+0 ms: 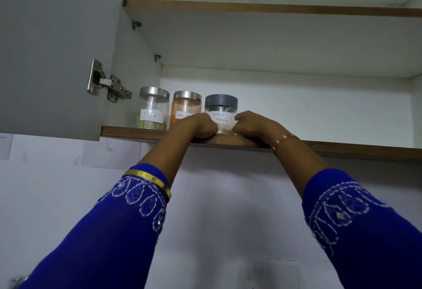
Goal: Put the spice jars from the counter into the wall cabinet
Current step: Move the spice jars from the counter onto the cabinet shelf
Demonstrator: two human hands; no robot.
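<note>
Three spice jars stand in a row near the front left of the wall cabinet's lower shelf (137,131). The Fennel jar (153,108) with a steel lid is leftmost. The Red Chilli jar (186,106), orange inside, stands beside it. The Garam Masala jar (222,111) has a grey lid and rests on the shelf. My left hand (198,125) holds its left side and my right hand (252,124) holds its right side, fingers curled around it. Both hands cover the jar's lower sides.
The cabinet door (52,60) stands open at the left on a metal hinge (107,83). An upper shelf (274,7) runs above. The lower shelf stretches bare to the right of the jars. Below the cabinet is a white wall.
</note>
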